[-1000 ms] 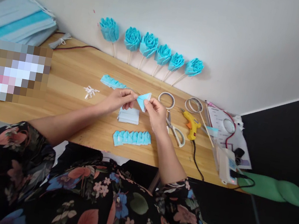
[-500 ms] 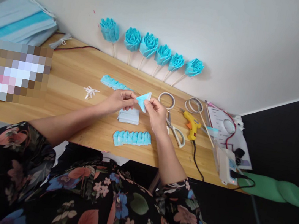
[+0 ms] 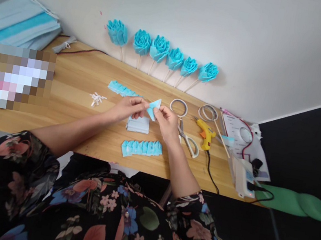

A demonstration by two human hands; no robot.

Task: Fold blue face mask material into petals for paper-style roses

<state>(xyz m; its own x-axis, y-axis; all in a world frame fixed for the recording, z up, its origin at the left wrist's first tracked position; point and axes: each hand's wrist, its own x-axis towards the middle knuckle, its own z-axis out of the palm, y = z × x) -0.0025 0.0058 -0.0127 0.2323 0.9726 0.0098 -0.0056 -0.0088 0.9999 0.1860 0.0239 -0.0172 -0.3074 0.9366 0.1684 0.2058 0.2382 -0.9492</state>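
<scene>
My left hand point(image 3: 127, 108) and my right hand point(image 3: 166, 123) together pinch a small folded blue piece point(image 3: 153, 107) above the wooden table point(image 3: 71, 79). The piece is triangular and points up to the right. Under my hands lies a small stack of blue squares point(image 3: 138, 124). A row of folded blue petals point(image 3: 141, 147) lies near the front edge, and another petal row point(image 3: 120, 88) lies behind my left hand.
Several blue roses on sticks point(image 3: 159, 49) lean on the wall. Scissors point(image 3: 188, 139), a yellow glue gun point(image 3: 205, 133), two tape rings point(image 3: 179, 107), small white scraps point(image 3: 97, 98) and a white device with cables point(image 3: 243, 177) lie on the table. Blue masks point(image 3: 16, 22) are stacked far left.
My fingers have shifted slightly on the blue piece, and its tip has tilted a little. Nothing else has moved.
</scene>
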